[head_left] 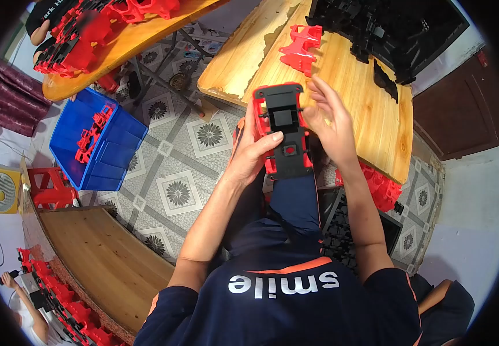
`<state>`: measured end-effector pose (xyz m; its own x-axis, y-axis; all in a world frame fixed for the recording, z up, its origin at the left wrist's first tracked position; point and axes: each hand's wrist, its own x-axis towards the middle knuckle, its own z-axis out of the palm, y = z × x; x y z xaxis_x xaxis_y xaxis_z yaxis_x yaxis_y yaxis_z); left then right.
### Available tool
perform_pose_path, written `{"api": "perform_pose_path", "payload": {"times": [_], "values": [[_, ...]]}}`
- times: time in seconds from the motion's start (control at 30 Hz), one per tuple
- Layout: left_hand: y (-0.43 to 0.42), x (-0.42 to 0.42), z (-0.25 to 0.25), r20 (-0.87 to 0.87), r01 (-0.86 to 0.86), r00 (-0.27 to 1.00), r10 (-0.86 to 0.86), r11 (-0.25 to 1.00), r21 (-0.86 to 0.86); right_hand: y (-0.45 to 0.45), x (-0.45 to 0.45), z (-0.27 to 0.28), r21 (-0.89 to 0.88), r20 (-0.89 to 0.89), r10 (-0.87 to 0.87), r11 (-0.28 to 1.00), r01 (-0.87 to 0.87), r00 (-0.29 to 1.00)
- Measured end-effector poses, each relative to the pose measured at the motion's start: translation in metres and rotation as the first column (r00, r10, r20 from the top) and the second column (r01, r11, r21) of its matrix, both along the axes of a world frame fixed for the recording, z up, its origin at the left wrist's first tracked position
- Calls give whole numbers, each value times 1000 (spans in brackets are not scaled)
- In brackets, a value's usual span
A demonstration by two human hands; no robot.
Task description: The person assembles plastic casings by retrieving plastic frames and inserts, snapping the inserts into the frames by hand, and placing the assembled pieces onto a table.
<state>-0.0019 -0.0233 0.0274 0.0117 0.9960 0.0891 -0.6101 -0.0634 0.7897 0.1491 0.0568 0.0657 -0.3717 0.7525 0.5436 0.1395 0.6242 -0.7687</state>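
My left hand (252,150) is wrapped around a black-and-red plastic part (287,164), with the thumb lying across its black face. The part is long, with a red shell showing along its edges and a square recess in its upper half. Beside its right edge is my right hand (333,124), fingers stretched out and apart, holding nothing that I can see. Whether its thumb touches the part I cannot tell. A red plastic shell (302,49) lies on the wooden table (353,104) just beyond my hands.
Black parts fill a large black container (434,29) at the table's far end. More black pieces (339,236) and red shells (379,187) sit low at my right. A blue bin (102,167) holds red parts. Other people work at the left beside tables of red-and-black parts (82,46).
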Motion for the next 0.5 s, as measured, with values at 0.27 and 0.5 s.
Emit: {"api": "perform_pose_path", "payload": {"times": [0.27, 0.5], "values": [[-8, 5, -9, -404, -328, 817, 412, 907, 264, -4, -34, 0, -419, -281, 189, 858, -298, 941], [-49, -52, 53, 82, -593, 805, 588, 796, 122, -13, -65, -3, -372, -255, 665, 603, -706, 702]]}}
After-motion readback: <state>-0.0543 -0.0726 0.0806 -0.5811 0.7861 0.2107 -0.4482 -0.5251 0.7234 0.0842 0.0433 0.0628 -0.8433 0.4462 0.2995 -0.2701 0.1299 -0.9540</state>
